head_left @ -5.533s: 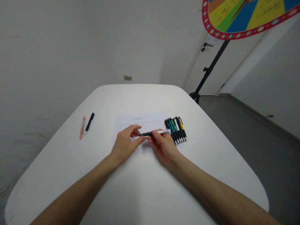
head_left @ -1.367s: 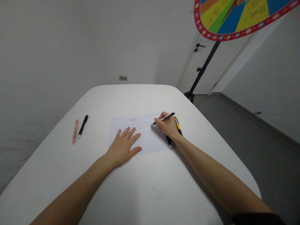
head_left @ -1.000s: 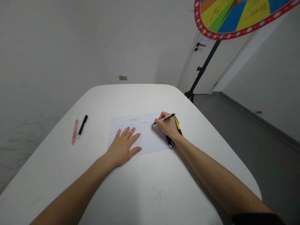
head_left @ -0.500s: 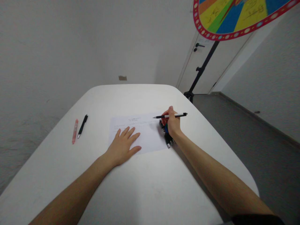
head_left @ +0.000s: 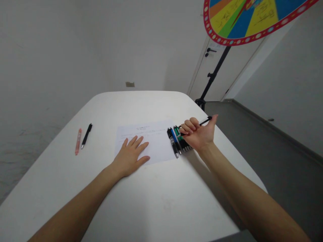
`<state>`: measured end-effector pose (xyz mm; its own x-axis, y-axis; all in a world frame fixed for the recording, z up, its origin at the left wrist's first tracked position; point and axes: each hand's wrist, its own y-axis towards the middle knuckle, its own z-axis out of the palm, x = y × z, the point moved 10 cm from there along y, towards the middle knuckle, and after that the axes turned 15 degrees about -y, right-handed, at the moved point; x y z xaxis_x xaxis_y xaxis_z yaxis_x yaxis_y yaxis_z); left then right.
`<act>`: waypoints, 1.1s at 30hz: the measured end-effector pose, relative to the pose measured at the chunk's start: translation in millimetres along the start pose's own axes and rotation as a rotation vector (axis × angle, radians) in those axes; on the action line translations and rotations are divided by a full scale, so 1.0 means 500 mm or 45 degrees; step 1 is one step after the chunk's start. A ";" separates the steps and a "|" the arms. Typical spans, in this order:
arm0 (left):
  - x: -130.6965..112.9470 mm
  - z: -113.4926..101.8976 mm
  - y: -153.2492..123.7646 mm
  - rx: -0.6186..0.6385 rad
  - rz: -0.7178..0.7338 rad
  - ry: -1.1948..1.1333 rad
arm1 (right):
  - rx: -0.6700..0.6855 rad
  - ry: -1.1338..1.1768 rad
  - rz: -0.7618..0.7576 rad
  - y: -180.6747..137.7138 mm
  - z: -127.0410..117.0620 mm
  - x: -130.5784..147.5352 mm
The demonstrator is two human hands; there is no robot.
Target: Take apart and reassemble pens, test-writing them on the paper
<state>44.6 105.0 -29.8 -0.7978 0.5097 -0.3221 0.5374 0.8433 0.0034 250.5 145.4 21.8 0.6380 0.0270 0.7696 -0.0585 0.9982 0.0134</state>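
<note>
The person's left hand (head_left: 128, 158) lies flat, palm down and gripping nothing, its spread fingers reaching over the left part of a printed sheet of paper (head_left: 158, 148). The text is too small to read.

The right hand (head_left: 199, 136) grasps a pen (head_left: 206, 119) in its curled fingers, palm turned up and thumb stretched out beside the black end of the pen. Whether the thumb touches that end cannot be told. The pen lies slantwise across the hand, its tip poking out past the fingers on the side toward the paper.

Below and just to the left of the right hand, a row of pens (head_left: 173, 144) lies side by side along the paper's right edge; black, blue and green show, and the hand hides the others in part. Well to the left of the left hand, a black pen (head_left: 86, 136) and a pink pen (head_left: 78, 142) rest on the white bench (head_left: 161, 198), near each other but apart.
</note>
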 end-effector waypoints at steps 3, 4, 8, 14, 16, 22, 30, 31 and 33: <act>0.000 0.000 0.000 -0.003 0.002 0.000 | -0.037 0.020 -0.030 0.000 -0.012 0.002; 0.000 0.000 0.000 -0.001 0.001 0.000 | -0.055 0.018 -0.035 0.001 -0.016 0.002; -0.001 -0.001 0.000 0.005 -0.002 0.003 | -0.083 -0.027 -0.019 -0.001 -0.014 0.001; -0.002 -0.002 0.000 0.009 -0.014 0.008 | -0.188 -0.262 -0.070 0.000 -0.018 0.007; -0.002 -0.002 0.000 0.006 -0.010 0.008 | -0.273 -0.456 -0.130 0.000 -0.029 0.011; -0.002 -0.003 0.000 -0.006 -0.003 0.008 | -0.301 -1.632 -0.419 -0.017 0.013 0.004; -0.002 -0.004 0.000 -0.015 0.003 0.002 | 0.085 -3.066 -0.314 -0.024 0.088 -0.116; -0.002 -0.005 0.000 -0.022 0.008 0.000 | 0.071 -3.132 -0.285 -0.023 0.085 -0.115; -0.002 -0.005 -0.001 -0.035 0.016 -0.007 | 0.038 -3.198 -0.262 -0.022 0.081 -0.107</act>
<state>44.7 104.5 -26.8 -0.7897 0.5193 -0.3267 0.5396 0.8413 0.0331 185.6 130.8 6.3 -0.9587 -0.1217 -0.2572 -0.1596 0.9783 0.1321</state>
